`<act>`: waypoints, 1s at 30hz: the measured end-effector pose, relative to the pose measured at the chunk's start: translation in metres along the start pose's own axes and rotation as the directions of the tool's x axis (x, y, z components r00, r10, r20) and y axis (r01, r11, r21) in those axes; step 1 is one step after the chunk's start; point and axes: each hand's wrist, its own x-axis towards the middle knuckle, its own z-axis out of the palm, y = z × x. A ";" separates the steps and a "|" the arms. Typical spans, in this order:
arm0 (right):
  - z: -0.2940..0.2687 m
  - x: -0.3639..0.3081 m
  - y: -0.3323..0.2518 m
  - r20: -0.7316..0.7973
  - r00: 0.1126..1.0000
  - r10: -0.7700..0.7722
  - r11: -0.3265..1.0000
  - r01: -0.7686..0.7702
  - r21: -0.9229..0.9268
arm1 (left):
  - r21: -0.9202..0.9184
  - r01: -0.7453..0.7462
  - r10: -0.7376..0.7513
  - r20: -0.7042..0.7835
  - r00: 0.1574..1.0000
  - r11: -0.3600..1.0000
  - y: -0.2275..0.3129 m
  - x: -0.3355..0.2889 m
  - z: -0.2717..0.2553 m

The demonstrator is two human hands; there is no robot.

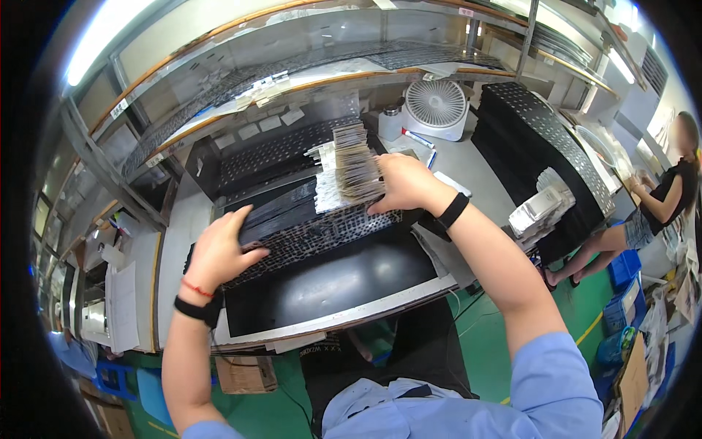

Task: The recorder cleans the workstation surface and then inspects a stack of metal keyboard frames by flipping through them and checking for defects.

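Observation:
A long stack of black sheets with a speckled front edge [314,238] lies on the worktable in front of me. My left hand [219,252] wraps the stack's left end, thumb on the front side and fingers over the top. On the stack's right part rests a pile of thin strips [352,162], brownish at the edges, with crumpled silvery pieces [329,179] along its left side. My right hand [406,183] clasps that pile from the right, thumb at its front corner and fingers behind. Its far fingertips are hidden.
A glossy black sheet [329,282] covers the table's near edge. Behind the stack stands a dotted black panel [281,150]. A white fan [436,106], a bottle [390,123] and markers [418,137] sit beyond. Tall black stacks [512,146] stand right; a person [665,175] works farther right.

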 end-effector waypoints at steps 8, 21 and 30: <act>-0.013 -0.001 -0.013 0.127 0.987 0.098 0.995 -0.102 0.021 | -0.629 0.168 -0.261 -0.058 0.964 0.759 -0.109 -0.088 0.015; 0.020 -0.031 0.036 -0.064 0.985 0.160 0.516 -0.028 0.856 | -0.991 0.021 -0.442 -0.038 0.896 0.129 -0.102 -0.071 0.067; 0.068 -0.038 0.044 0.037 0.956 0.291 0.243 -0.112 0.964 | -0.992 0.089 -0.417 0.043 0.908 0.093 -0.125 -0.078 0.098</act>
